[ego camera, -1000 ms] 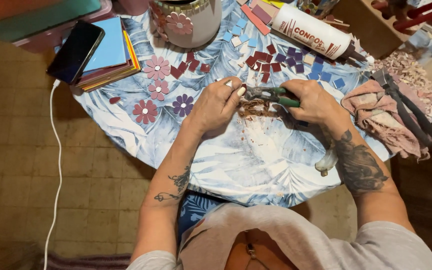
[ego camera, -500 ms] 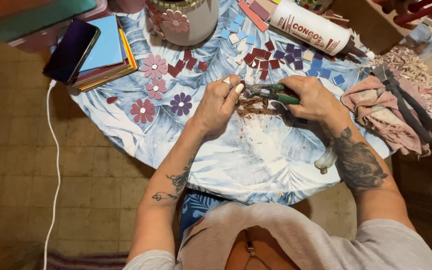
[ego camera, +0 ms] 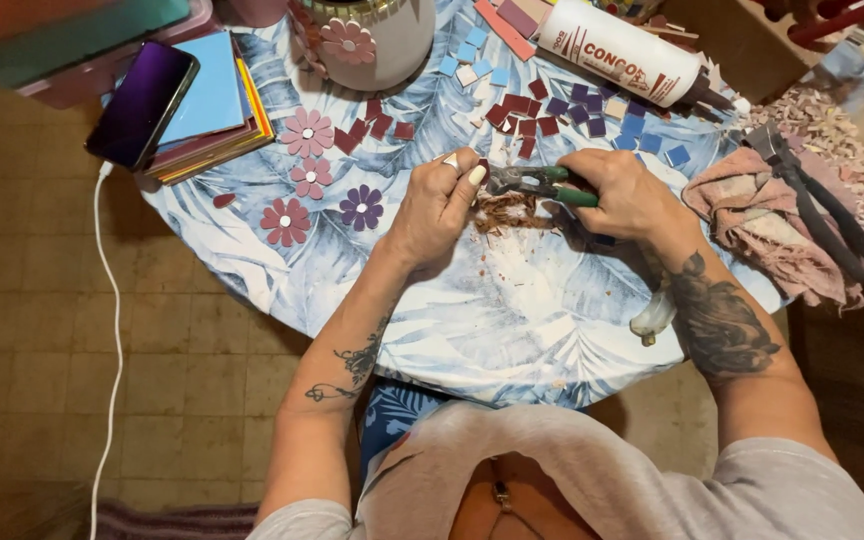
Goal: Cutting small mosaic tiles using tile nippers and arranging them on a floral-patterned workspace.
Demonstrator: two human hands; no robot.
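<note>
**Hands hold their place over the chip pile as the view drifts**

Little has moved since the earlier frames: your two hands stay together at the middle of the round table, and only the camera has shifted slightly, carrying the phone and the glue bottle a touch across the view. Your right hand [ego camera: 624, 195] is clenched around the green-handled nippers [ego camera: 537, 183], fingers wrapped tight on the grips, the metal head pointing left. Your left hand [ego camera: 439, 207] meets that head with thumb and forefinger pinched close on a small dark red tile piece [ego camera: 483, 167], too small to make out clearly; the other fingers curl loosely, a ring on one. Directly beneath the tool lies a heap of reddish-brown chips [ego camera: 508, 211] on the blue-and-white leaf-print tablecloth [ego camera: 512, 320].

Behind your hands, a white cylindrical glue bottle [ego camera: 624, 60] with a red label lies on its side, dark nozzle pointing right. Loose maroon, purple and blue square tiles [ego camera: 552, 108] are scattered just before it. To the left sit tile flowers [ego camera: 308, 132] in pink, red and purple, and a dark phone [ego camera: 142, 104] rests on a stack of coloured sheets [ego camera: 217, 115]. A pink rag [ego camera: 762, 225] lies at your right.
</note>
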